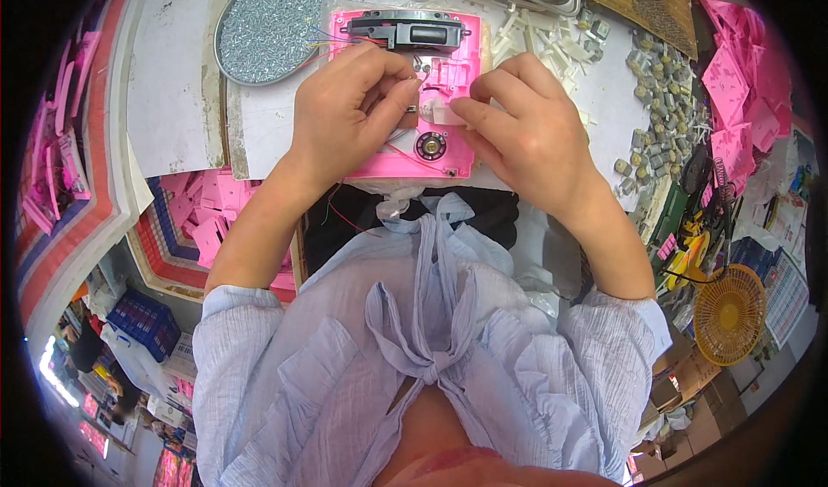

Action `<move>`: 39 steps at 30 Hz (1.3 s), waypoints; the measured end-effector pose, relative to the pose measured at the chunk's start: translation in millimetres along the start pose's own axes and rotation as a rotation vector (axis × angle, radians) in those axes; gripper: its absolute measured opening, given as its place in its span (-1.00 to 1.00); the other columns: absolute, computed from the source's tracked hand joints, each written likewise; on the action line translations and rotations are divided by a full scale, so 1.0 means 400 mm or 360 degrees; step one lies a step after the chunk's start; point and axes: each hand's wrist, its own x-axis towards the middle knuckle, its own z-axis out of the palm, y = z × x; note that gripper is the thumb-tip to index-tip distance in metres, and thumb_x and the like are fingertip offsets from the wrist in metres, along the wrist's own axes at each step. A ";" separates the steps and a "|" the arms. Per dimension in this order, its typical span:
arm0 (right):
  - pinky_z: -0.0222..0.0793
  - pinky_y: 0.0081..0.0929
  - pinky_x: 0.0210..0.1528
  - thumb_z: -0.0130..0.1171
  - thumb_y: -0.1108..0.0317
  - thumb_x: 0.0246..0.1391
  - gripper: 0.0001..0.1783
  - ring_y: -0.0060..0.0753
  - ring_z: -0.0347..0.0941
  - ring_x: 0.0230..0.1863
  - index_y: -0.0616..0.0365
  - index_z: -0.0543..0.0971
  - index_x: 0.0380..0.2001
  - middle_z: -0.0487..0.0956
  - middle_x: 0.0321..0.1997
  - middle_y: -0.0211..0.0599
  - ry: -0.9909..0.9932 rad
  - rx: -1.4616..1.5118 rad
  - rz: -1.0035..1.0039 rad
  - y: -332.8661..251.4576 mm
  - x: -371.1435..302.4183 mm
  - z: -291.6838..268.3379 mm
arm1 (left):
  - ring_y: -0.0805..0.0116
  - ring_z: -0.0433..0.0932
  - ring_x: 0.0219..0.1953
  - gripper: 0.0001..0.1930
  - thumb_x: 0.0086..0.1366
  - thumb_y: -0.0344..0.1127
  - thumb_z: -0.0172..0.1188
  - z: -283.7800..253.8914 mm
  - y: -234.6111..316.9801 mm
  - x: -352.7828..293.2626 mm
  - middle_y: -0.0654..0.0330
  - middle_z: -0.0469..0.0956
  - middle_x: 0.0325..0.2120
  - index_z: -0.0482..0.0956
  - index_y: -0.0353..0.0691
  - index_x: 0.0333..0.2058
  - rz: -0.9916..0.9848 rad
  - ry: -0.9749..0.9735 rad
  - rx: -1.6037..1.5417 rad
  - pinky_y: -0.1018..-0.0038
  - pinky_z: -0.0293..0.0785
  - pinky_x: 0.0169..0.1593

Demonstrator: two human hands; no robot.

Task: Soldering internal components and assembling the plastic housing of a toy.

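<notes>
A pink plastic housing (pixel 457 163) lies on the work table in front of me. A black plastic mechanism (pixel 414 31) sits across its far end, with thin coloured wires at its left. Near the housing's close edge is a small round speaker (pixel 430 145). My left hand (pixel 349 112) is over the housing's left side, its thumb and forefinger pinched together; what lies between them is too small to tell. My right hand (pixel 535 133) reaches in from the right, its fingertips closed on a small white plastic piece (pixel 442 113) in the middle of the housing.
A round tray of screws (pixel 272 30) stands at the far left. White plastic parts (pixel 552 43) and several small metal motors (pixel 651 155) are heaped at the right. Pink panels (pixel 733 99) pile up beyond them. A yellow basket (pixel 730 314) is at the lower right.
</notes>
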 end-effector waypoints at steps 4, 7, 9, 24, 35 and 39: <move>0.45 -0.27 -0.22 0.44 0.46 -0.21 -0.72 -0.14 0.45 -0.22 0.16 0.67 -0.32 0.56 -0.30 -0.29 0.0151 0.0275 0.0032 0.021 -0.022 0.039 | 0.45 0.53 -0.58 -0.91 0.22 -0.45 0.35 -0.004 0.007 0.002 0.21 0.55 -0.52 0.61 -0.29 -0.34 -0.0021 -0.0025 -0.0007 0.51 0.42 -0.51; 0.44 -0.27 -0.22 0.45 0.47 -0.19 -0.73 -0.13 0.45 -0.23 0.16 0.66 -0.32 0.56 -0.31 -0.28 0.0275 0.0344 0.0081 0.019 -0.042 0.079 | 0.46 0.53 -0.57 -0.92 0.24 -0.46 0.34 0.001 0.003 0.008 0.22 0.56 -0.52 0.61 -0.28 -0.34 0.0044 -0.0042 0.0032 0.50 0.42 -0.50; 0.42 -0.29 -0.22 0.47 0.45 -0.14 -0.70 -0.16 0.48 -0.26 0.15 0.69 -0.25 0.60 -0.31 -0.26 0.0279 0.0352 0.0112 0.022 -0.041 0.092 | 0.47 0.53 -0.57 -0.93 0.25 -0.46 0.33 0.002 -0.004 0.007 0.22 0.56 -0.51 0.60 -0.28 -0.34 0.0080 -0.0049 0.0046 0.48 0.43 -0.49; 0.34 -0.11 0.14 0.41 0.19 -0.06 -0.69 0.01 0.42 0.06 0.04 0.74 -0.21 0.62 -0.05 -0.20 0.0068 -0.1181 0.1277 0.266 -0.274 -0.189 | 0.56 0.32 -0.53 -0.91 0.26 -0.51 0.31 -0.007 0.027 0.006 0.29 0.47 -0.49 0.59 -0.33 -0.27 -0.0133 -0.0121 -0.0130 0.56 0.23 -0.46; 0.50 -0.29 -0.21 0.37 0.36 0.01 -0.74 -0.09 0.58 -0.27 0.17 0.62 -0.21 0.62 -0.34 -0.16 0.0172 0.0175 0.0674 0.018 -0.142 -0.121 | 0.32 0.45 -0.54 -0.84 0.35 -0.34 0.23 0.081 0.203 0.196 0.15 0.55 -0.51 0.60 -0.34 -0.24 0.0052 -0.0925 0.0181 0.46 0.37 -0.40; 0.49 -0.27 -0.27 0.43 0.39 -0.03 -0.78 -0.09 0.57 -0.30 0.13 0.63 -0.29 0.65 -0.31 -0.19 0.0521 0.0568 0.0684 -0.008 -0.174 -0.135 | 0.35 0.38 -0.56 -0.70 0.45 -0.18 0.17 0.100 0.207 0.229 0.18 0.52 -0.58 0.60 -0.34 -0.31 0.0018 -0.1251 -0.0016 0.43 0.35 -0.43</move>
